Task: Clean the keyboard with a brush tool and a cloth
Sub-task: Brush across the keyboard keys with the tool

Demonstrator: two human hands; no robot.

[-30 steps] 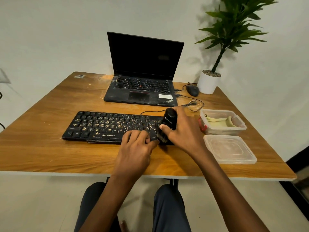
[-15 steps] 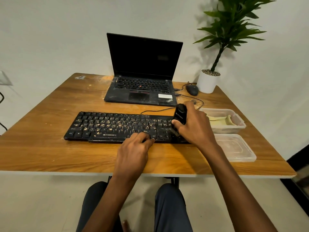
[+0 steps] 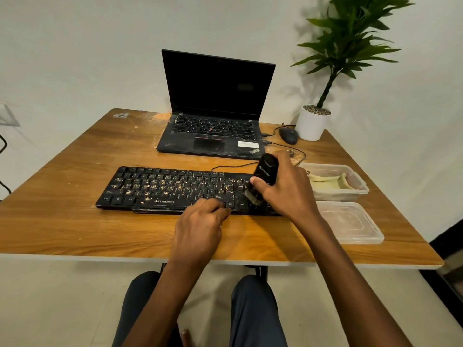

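Brush tool point(image 3: 265, 171)?
Right hand point(image 3: 288, 194) grips it, bristles on the keyboard point(image 3: 162, 186) at its 3 o'clock end, shifted slightly toward 9; left hand point(image 3: 198, 229) presses the front edge, fingers loosely bent; container point(image 3: 363, 189) near at 3.

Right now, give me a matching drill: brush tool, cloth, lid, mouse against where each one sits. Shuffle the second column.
Things:
1. brush tool
2. cloth
3. lid
4. mouse

Places:
A. beside the white plant pot
B. inside the clear tub
C. held by the right hand over the right end of the keyboard
D. flat on the table, in front of the tub

Pairs: 1-C, 2-B, 3-D, 4-A
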